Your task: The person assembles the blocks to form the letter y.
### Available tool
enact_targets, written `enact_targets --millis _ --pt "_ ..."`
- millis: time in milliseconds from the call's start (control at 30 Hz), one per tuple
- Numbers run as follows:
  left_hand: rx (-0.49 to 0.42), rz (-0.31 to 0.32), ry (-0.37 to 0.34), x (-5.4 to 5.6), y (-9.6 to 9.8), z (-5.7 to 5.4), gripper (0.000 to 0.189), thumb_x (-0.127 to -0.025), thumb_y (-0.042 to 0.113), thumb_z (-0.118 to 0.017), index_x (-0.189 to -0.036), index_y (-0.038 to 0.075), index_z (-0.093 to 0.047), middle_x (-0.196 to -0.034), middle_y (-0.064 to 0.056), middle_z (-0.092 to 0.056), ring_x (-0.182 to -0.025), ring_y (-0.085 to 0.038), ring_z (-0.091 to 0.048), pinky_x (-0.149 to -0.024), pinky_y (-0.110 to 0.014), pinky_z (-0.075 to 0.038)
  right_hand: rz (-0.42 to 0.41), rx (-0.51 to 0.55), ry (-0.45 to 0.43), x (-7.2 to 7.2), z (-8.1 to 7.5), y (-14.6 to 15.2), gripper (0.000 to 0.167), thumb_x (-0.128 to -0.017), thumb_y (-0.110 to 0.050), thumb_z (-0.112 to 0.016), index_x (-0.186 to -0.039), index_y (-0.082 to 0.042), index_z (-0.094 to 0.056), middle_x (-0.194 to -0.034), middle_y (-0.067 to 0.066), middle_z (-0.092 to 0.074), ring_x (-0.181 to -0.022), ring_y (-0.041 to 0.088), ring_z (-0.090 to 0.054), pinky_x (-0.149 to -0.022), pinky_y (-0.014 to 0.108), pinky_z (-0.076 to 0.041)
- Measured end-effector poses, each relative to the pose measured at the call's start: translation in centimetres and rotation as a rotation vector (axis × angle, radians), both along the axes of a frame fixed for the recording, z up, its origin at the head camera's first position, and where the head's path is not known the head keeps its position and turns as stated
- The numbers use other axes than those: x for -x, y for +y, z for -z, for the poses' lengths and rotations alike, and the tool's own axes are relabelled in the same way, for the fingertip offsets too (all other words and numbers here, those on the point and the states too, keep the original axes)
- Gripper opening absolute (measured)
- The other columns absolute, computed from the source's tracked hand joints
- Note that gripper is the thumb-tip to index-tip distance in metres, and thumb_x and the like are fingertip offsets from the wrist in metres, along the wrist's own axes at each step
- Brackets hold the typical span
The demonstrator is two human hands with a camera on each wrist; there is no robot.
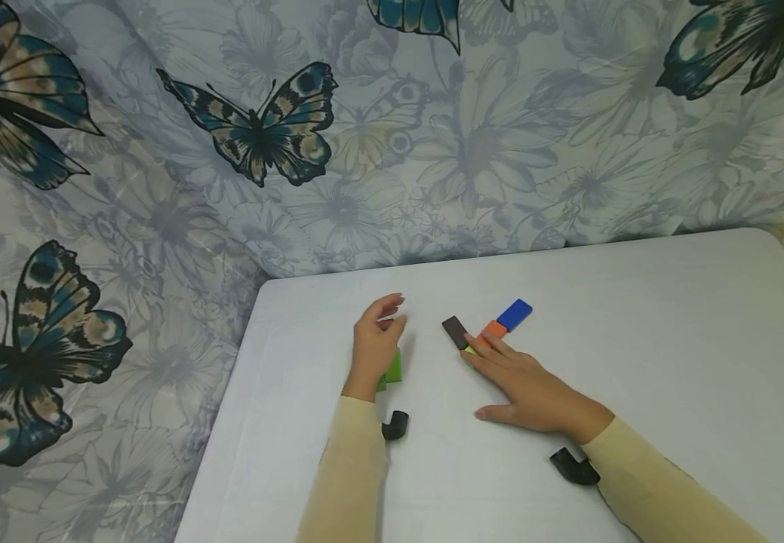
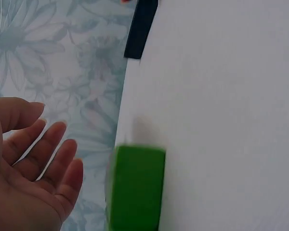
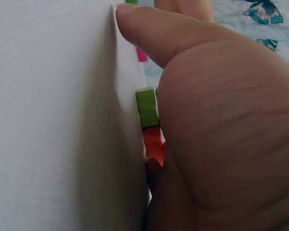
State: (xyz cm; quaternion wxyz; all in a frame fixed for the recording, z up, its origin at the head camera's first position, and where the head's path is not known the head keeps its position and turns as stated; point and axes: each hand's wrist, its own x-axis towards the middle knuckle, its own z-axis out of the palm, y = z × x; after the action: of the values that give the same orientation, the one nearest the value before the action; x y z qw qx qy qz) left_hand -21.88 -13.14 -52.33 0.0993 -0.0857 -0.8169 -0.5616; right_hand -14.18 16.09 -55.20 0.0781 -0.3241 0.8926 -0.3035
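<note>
On the white table lies an angled row of small rectangular blocks: a dark block [image 1: 455,332], a light green block [image 1: 469,350], an orange block [image 1: 493,330] and a blue block [image 1: 515,314]. My right hand [image 1: 530,388] is spread with fingers extended, its fingertips touching the row around the green and orange blocks and partly covering them. To the left, my left hand [image 1: 376,343] hovers with loosely bent fingers, holding nothing. Beside its wrist is a green block [image 1: 395,368], partly hidden, also large in the left wrist view. A pink block [image 3: 141,54] peeks out in the right wrist view.
The white table [image 1: 670,339] meets a butterfly-patterned cloth [image 1: 487,151] along its back and left edges. Black curved pieces, one at the left wrist [image 1: 395,425] and one at the right wrist [image 1: 575,466], stick out by the sleeves.
</note>
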Motion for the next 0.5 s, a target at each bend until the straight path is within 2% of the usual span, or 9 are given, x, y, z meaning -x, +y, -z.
enact_targets --millis 133,267,367,500 --pt "0.002 -0.073 -0.038 0.8 -2.6 -0.2 0.036 -0.101 0.000 -0.072 -0.137 0.005 -0.073 -0.131 -0.005 -0.075 -0.126 -0.038 -0.066 -0.100 -0.048 -0.055 0.019 0.000 0.000 0.0 -0.1 0.0 0.096 -0.098 -0.055 -0.079 -0.172 -0.014 -0.034 -0.181 0.007 -0.013 -0.164 0.041 -0.008 -0.115 0.075 -0.030" --pt "0.058 -0.112 -0.131 1.5 -4.4 -0.1 0.040 -0.104 0.006 -0.072 -0.143 0.005 -0.069 -0.136 -0.003 -0.072 -0.129 -0.032 -0.063 -0.105 -0.048 -0.052 0.042 -0.004 0.025 -0.1 -0.1 -0.1 0.095 -0.098 -0.051 -0.080 -0.171 -0.010 -0.036 -0.181 0.010 -0.015 -0.163 0.043 -0.009 -0.115 0.074 -0.031" --pt "0.096 -0.094 -0.236 1.7 -5.3 0.1 0.045 -0.103 0.013 -0.076 -0.147 0.010 -0.068 -0.141 0.002 -0.069 -0.134 -0.026 -0.059 -0.108 -0.047 -0.049 0.049 -0.011 0.040 -0.1 -0.2 0.0 0.095 -0.098 -0.050 -0.081 -0.170 -0.008 -0.036 -0.180 0.012 -0.017 -0.163 0.044 -0.011 -0.116 0.072 -0.032" --pt "0.155 0.000 -0.324 1.8 -5.9 0.4 0.050 -0.099 0.015 -0.081 -0.147 0.017 -0.069 -0.144 0.007 -0.066 -0.137 -0.022 -0.056 -0.113 -0.046 -0.046 0.042 -0.016 0.042 0.0 -0.2 0.0 0.096 -0.097 -0.050 -0.081 -0.170 -0.008 -0.036 -0.180 0.012 -0.018 -0.163 0.043 -0.010 -0.117 0.071 -0.032"
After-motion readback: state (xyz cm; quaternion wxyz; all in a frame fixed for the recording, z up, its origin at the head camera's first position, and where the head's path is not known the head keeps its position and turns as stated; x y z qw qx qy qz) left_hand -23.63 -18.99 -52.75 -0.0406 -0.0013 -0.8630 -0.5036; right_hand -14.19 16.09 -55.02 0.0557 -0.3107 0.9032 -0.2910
